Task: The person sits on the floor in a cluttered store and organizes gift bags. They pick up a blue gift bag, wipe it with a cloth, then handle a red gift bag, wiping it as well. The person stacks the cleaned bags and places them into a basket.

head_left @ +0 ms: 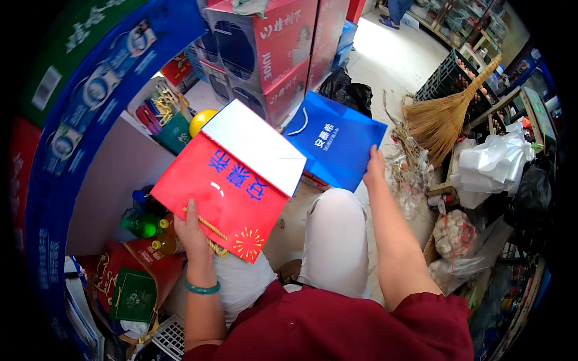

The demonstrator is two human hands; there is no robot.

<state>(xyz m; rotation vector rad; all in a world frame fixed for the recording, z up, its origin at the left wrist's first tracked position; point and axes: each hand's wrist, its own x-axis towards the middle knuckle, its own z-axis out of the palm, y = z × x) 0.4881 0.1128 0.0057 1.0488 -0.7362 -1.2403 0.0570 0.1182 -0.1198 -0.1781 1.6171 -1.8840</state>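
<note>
In my left hand (194, 231) I grip a red paper gift bag (211, 186) by its lower left edge, near its gold rope handle. A white panel, maybe the bag's base, shows at its far end. My right hand (374, 168) holds the right edge of a blue paper gift bag (346, 150) with a white cord handle, its fingers partly hidden behind it. The two bags meet or overlap above my knees, the red one on the left and the blue one on the right.
Stacked red cartons (283, 54) stand ahead, with a black plastic bag (346, 90) beside them. To the right are a straw broom (442, 120), white plastic bags (490, 165) and garlic in a net (453, 231). Bottles (141, 224) and a red bag (114, 271) sit at my left.
</note>
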